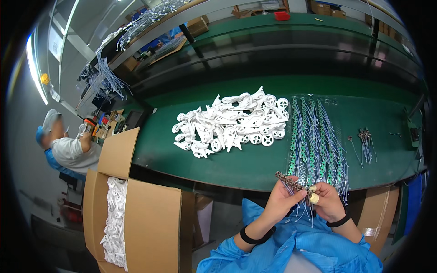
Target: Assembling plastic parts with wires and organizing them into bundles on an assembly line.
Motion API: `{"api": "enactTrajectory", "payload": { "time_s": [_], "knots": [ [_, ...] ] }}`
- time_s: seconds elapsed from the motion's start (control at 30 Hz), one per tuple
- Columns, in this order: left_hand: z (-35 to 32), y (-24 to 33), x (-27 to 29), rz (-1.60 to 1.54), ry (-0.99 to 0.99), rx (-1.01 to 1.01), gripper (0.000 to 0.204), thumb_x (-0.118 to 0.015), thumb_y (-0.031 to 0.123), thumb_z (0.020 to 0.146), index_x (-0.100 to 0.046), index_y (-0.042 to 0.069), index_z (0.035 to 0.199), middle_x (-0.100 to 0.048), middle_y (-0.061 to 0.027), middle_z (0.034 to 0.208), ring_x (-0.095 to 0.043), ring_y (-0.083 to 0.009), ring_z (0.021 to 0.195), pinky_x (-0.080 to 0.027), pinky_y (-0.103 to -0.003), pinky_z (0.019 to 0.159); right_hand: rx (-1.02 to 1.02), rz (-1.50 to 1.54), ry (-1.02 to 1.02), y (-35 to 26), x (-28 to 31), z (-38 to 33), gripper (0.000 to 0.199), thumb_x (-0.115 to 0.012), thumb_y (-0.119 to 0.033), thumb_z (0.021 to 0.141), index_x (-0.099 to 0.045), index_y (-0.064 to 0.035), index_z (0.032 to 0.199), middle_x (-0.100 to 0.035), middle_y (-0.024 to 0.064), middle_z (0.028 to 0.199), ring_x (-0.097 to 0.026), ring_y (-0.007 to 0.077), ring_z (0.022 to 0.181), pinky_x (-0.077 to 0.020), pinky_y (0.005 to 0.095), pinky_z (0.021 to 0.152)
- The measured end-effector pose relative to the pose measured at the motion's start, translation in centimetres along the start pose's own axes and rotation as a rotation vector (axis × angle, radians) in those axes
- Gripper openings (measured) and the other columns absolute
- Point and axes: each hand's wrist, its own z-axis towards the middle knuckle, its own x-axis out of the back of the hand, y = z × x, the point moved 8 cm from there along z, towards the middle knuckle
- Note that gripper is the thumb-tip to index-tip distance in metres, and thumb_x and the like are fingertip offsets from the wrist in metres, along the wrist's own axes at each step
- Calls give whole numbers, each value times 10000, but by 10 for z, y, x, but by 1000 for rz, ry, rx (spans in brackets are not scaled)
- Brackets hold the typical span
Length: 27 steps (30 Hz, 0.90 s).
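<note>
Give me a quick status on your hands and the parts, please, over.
Left hand and right hand both grip a bundle of small wired components. Strips of wired boards lie on the green bench just ahead. White plastic wheel parts piled farther out.

A small bundle of thin white wires [296, 193] is held between both hands, at about 5 o'clock in the view, just below the near edge of the green counter [255, 168]. Each wire ends in a small dark metal tip. The tips lie side by side in a short row that points to 10 o'clock. The loose white ends hang down toward 6 o'clock, between the two palms. The left hand [281, 202] supports the bundle from below, and the right hand [327, 200] pinches it from the other side.
</note>
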Motion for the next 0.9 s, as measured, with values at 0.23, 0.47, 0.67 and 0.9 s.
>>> {"api": "enactTrajectory", "payload": {
  "time_s": [0.23,0.47,0.67,0.9],
  "knots": [
    [1,-5,-1,107,-75,-40,369,-605,21,892,-405,32,1202,-572,-52,1013,-575,-104,932,-480,-256,796,-74,-98,69,4,-1,5,180,-689,-11,806,-555,-43,921,-600,14,816,-573,67,713,-444,188,584],
    [5,-8,4,25,-30,-54,202,-592,93,918,-480,37,1076,-571,-11,940,-562,-71,834,-479,-229,732,-79,-188,83,2,-10,6,201,-714,-45,787,-553,-39,906,-571,-12,779,-490,35,630,-382,163,541],
    [5,-14,3,62,-18,-54,184,-603,87,908,-507,20,1050,-585,-8,899,-567,-59,801,-480,-218,686,-42,-299,73,5,0,6,212,-722,-66,783,-547,-40,899,-564,-24,772,-482,26,637,-369,158,546],
    [6,-21,-2,108,-29,17,200,-592,135,925,-500,21,1061,-585,-15,919,-557,-63,827,-471,-211,713,-33,-190,132,6,4,3,217,-719,-117,796,-545,-49,907,-558,-30,753,-454,17,584,-315,159,486]
  ]
}}
